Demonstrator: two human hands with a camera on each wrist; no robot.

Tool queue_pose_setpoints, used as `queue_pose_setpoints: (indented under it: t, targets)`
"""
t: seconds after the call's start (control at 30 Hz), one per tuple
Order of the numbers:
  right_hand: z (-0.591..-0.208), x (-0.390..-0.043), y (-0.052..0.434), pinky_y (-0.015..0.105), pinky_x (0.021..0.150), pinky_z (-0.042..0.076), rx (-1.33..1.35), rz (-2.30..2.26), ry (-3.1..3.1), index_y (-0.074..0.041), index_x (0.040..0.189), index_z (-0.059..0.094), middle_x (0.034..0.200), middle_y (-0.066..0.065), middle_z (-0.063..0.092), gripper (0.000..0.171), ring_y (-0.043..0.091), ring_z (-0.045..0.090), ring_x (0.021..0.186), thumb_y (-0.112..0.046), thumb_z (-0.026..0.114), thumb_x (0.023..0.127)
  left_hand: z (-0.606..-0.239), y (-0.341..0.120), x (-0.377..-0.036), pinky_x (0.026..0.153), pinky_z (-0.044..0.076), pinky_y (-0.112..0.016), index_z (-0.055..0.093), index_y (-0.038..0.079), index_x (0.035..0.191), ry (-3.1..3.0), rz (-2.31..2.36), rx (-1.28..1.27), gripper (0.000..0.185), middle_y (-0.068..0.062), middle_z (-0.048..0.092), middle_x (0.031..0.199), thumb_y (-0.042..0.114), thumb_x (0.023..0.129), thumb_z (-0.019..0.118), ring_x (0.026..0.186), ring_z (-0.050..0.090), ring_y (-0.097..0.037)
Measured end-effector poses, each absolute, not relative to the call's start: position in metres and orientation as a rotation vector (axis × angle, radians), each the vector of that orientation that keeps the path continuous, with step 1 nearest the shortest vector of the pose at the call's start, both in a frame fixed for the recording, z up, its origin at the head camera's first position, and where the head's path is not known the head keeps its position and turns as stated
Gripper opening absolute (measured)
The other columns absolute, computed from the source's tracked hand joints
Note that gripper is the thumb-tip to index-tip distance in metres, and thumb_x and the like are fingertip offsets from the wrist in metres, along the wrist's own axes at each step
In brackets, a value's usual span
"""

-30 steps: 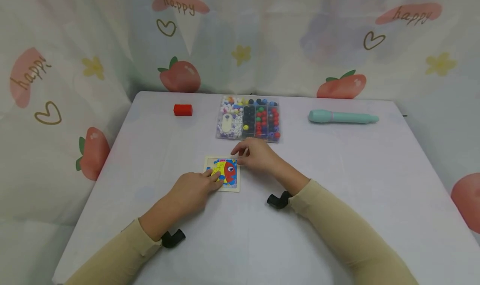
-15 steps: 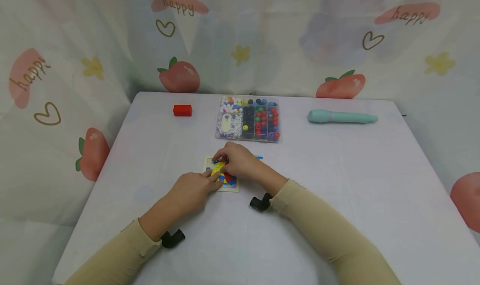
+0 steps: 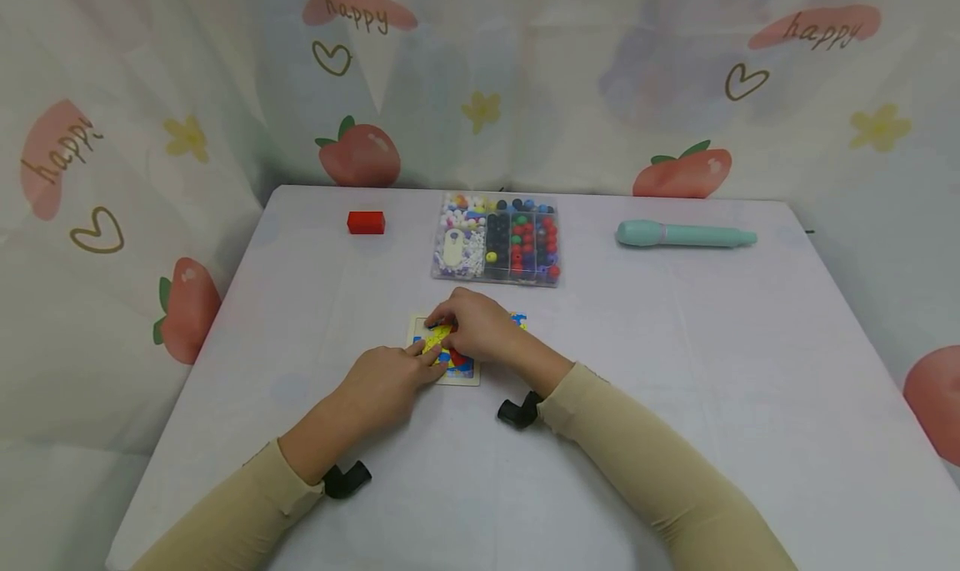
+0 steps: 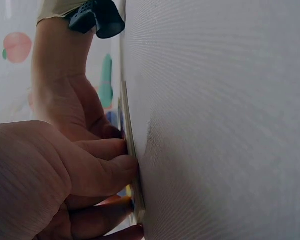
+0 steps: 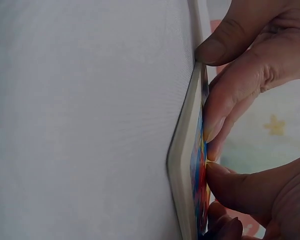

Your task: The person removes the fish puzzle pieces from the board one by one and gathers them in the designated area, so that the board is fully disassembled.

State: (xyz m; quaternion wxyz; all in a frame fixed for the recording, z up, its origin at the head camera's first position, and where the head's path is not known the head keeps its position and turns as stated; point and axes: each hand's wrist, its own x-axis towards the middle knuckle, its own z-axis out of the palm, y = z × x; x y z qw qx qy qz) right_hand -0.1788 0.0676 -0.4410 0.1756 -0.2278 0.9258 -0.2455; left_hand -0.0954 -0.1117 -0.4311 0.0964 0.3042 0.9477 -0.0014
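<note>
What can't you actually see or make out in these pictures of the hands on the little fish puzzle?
- Fish puzzle: head view, most of its picture lies under the right hand and left hand.
- Puzzle face: both wrist views show the board edge-on only.
- Bead box: head view, beads too small to count.

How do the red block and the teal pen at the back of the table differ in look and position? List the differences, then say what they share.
1. The red block is short and boxy; the teal pen is long and slim, tapering to a tip.
2. The red block is bright red; the teal pen is pale teal.
3. The red block lies left of the bead box; the teal pen lies right of it.

Both rest flat on the table, untouched by either hand.
</note>
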Motion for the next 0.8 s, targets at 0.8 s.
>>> queue_pose_setpoints:
  t: [0.8]
  targets:
    - [-0.4414,-0.1746,0.0700,0.041,0.100,0.053,-0.638,-0.804,2.632,-0.028,0.119,0.074,0.117,-0.003,0.066,0.033,0.019,0.064,0.110,-0.013,0.078,0.089,-0.4347,-0.1130,-0.0958,0.077,0.063,-0.042,0.066,0.030,0.139,2.824,-0.022,0.931,0.050,0.002,0.062,0.147,0.016,0.091,0.071,0.129,0.066,-0.024]
